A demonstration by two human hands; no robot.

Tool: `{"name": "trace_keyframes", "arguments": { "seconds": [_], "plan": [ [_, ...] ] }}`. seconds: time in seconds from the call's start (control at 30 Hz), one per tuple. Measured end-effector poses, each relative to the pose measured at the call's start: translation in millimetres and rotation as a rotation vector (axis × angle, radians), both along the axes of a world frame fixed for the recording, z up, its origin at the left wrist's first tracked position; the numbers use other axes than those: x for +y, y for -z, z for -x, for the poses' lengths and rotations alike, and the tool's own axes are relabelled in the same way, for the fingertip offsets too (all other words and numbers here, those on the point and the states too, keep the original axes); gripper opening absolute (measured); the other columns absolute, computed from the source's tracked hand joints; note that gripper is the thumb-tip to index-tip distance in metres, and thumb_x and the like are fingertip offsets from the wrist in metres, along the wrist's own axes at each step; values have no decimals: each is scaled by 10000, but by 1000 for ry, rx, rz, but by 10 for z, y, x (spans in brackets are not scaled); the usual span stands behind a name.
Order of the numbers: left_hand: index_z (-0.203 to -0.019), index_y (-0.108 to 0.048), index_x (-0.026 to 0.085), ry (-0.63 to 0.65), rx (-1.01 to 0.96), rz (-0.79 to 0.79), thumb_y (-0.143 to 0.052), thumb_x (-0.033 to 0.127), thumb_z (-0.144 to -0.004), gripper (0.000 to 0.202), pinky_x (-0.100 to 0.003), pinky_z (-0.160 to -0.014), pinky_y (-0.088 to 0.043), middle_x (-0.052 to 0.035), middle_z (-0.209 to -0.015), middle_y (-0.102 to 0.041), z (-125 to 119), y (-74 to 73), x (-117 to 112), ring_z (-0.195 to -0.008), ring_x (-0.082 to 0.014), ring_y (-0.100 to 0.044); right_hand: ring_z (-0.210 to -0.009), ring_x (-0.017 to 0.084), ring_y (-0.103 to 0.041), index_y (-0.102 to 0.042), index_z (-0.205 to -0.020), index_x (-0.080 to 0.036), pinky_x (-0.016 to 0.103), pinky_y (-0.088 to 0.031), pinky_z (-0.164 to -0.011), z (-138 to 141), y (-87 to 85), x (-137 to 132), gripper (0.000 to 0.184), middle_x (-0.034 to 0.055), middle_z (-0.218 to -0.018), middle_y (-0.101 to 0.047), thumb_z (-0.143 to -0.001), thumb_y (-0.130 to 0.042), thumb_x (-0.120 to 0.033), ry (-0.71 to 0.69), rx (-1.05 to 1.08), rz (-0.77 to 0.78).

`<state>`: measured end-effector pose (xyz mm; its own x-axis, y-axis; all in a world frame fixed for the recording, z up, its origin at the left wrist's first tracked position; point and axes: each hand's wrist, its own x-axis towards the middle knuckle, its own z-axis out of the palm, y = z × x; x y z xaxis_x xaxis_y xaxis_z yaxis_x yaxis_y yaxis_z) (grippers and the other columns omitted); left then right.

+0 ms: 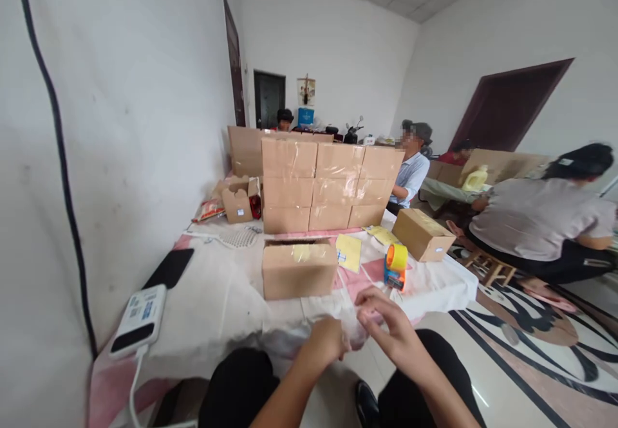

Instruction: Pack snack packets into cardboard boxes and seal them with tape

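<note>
Over the table's near edge, my left hand (331, 340) is closed, its fingers curled under, and whatever they may hold is hidden. Just to its right, my right hand (386, 322) is held up with bent fingers apart and nothing visible in them. A small cardboard box (299, 273) sits on the cloth beyond my left hand, its top edge showing a dark gap. Past my right hand stands a blue and orange tape dispenser (394, 279) with a roll of yellow tape (397, 257). A yellow printed sheet (348, 252) lies beside the box.
Stacked taped cartons (333, 186) form a wall across the table. Another carton (422, 235) stands at the right edge, and an open-topped box (236, 203) at left. A phone (170, 268) and a white power bank (140, 322) with a cable lie left. Other people sit beyond.
</note>
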<state>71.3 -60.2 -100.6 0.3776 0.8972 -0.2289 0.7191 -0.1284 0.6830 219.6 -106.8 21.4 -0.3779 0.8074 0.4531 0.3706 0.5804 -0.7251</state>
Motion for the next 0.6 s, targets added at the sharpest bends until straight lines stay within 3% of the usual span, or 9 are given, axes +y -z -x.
{"name": "trace_keyframes", "arguments": {
  "seconds": [0.17, 0.3, 0.37, 0.47, 0.6],
  "plan": [
    [-747, -741, 205, 12, 5, -4, -608, 239, -807, 150, -291, -780, -436, -25, -673, -720, 120, -45, 29, -755, -195, -668, -944, 208, -601, -644, -815, -208, 344, -472, -887, 291, -196, 255, 215, 73, -994, -609, -964, -587, -353, -96, -20, -4],
    [-701, -731, 206, 41, 54, -15, -642, 256, -807, 147, -287, -776, -431, -29, -639, -704, 164, -99, 57, -761, -199, -663, -947, 202, -592, -639, -805, -209, 346, -456, -897, 323, -186, 424, 213, 66, -982, -608, -949, -615, -365, -61, 37, 12],
    [-711, -732, 205, 68, 85, -48, -651, 271, -813, 146, -291, -773, -425, -38, -666, -710, 172, -104, 43, -797, -213, -667, -898, 189, -588, -630, -780, -203, 325, -459, -841, 183, -103, 550, 242, 51, -925, -610, -921, -650, -398, 6, 109, 56],
    [-755, -732, 212, 106, 120, -106, -638, 288, -835, 145, -285, -750, -415, -42, -742, -727, 147, -95, 21, -844, -220, -669, -783, 162, -571, -630, -743, -189, 292, -453, -741, -264, 10, 730, 318, 18, -807, -606, -834, -718, -480, 176, 252, 183],
    [-832, -735, 236, 114, 147, -177, -581, 283, -886, 169, -278, -715, -412, -36, -818, -738, 98, -191, 15, -804, -207, -667, -711, 148, -556, -670, -739, -170, 280, -435, -698, -938, -28, 779, 371, -4, -716, -617, -727, -773, -527, 393, 317, 275]
  ]
}}
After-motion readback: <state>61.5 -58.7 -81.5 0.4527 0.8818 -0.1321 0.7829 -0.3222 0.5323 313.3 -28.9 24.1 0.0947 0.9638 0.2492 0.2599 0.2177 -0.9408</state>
